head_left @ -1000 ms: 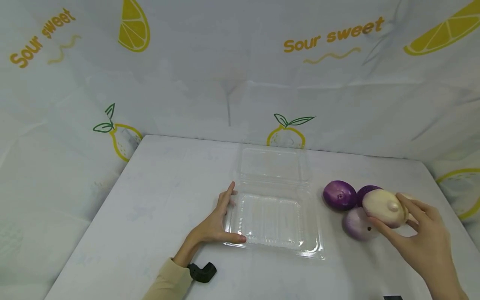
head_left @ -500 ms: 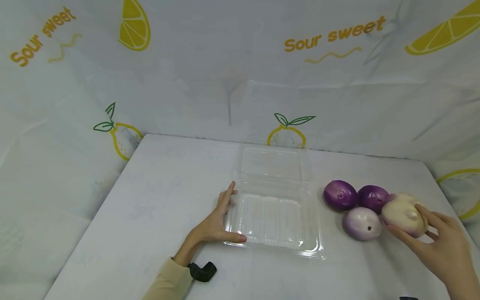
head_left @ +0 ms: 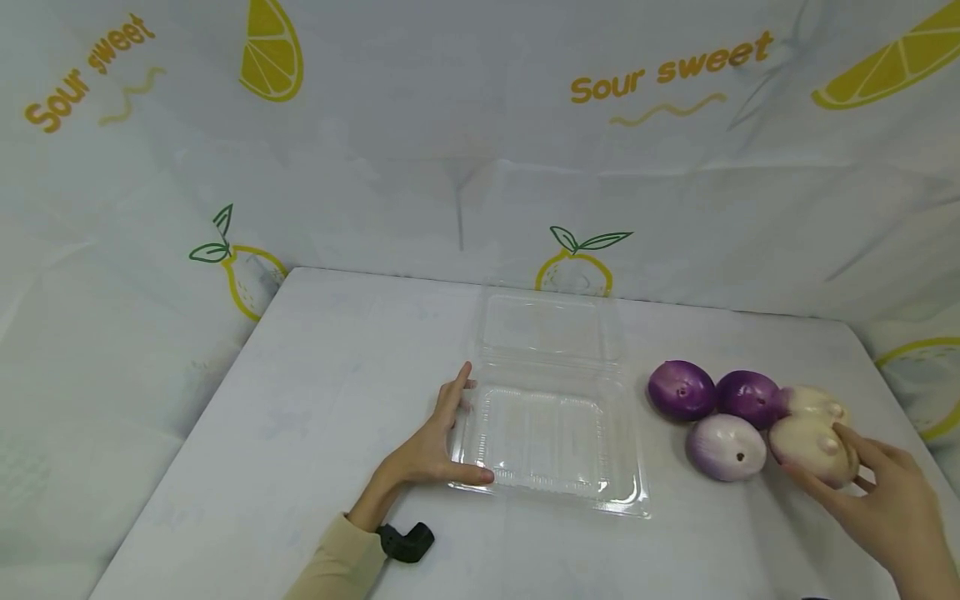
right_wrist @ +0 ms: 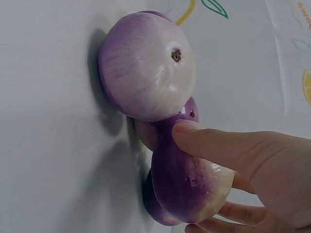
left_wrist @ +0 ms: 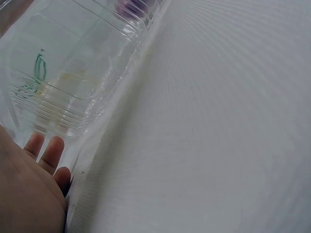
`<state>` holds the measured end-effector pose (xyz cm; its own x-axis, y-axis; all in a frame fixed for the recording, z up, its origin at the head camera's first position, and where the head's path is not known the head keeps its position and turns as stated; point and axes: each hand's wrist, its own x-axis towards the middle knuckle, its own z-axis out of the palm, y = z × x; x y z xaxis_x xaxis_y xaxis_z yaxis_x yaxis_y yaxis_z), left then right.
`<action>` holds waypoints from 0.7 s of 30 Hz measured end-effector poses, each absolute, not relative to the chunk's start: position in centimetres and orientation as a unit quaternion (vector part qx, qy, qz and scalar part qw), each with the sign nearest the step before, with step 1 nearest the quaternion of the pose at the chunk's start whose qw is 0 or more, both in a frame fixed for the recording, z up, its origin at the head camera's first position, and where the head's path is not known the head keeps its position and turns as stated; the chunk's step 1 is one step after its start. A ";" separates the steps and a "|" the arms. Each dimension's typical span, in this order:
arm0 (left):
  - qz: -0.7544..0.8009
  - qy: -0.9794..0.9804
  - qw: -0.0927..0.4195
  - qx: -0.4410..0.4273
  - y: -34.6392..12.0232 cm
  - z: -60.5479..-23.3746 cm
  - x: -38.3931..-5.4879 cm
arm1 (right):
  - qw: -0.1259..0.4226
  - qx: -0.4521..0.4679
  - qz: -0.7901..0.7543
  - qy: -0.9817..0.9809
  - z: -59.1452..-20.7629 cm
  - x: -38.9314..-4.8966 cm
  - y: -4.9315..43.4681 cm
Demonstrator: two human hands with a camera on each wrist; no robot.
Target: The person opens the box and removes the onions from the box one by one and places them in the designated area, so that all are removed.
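Observation:
In the head view, my right hand (head_left: 881,496) grips a purple-and-cream turnip (head_left: 808,450) at the right of the table. The right wrist view shows the thumb pressed on this turnip (right_wrist: 187,179), with fingers around its far side. A second turnip (head_left: 810,402) lies just behind it. My left hand (head_left: 427,450) rests at the left side of a clear plastic clamshell box (head_left: 540,433), its fingers spread along the edge and its thumb over the front corner. The box's lid (head_left: 542,327) lies folded back. In the left wrist view, fingertips (left_wrist: 52,150) meet the box wall.
Left of the turnips lie two dark purple onions (head_left: 681,391) and a pale onion (head_left: 726,448), grouped together. The white table (head_left: 315,375) backs onto a lemon-print cloth (head_left: 375,167). A black wrist strap (head_left: 407,543) sits by the left cuff.
My right hand has carried the turnip right and down from above the pale onion to beside the second turnip, uncovering the onions. My left hand and the box have stayed put.

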<state>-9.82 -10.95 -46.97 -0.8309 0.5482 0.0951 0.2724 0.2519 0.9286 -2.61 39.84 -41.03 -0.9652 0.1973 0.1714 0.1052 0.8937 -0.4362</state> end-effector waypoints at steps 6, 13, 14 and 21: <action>0.550 0.783 0.123 0.263 -10.9 -46.9 -9.8 | 0.106 -0.069 0.220 -0.967 -42.3 -2.5 40.2; 0.551 0.783 0.126 0.260 -10.9 -46.9 -9.8 | 0.089 -0.072 0.228 -0.967 -43.0 -2.6 40.5; 0.551 0.783 0.127 0.259 -10.9 -46.9 -9.8 | 0.089 -0.071 0.230 -0.967 -43.1 -2.6 40.5; 0.552 0.782 0.128 0.259 -10.9 -46.9 -9.8 | 0.075 -0.070 0.229 -0.968 -43.2 -2.3 40.1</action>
<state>-9.83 -10.92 -46.88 -0.8328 0.5467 0.0867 0.2653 0.2567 0.9294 -2.34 40.11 -43.15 -0.9790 0.1703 0.1123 0.1020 0.8852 -0.4539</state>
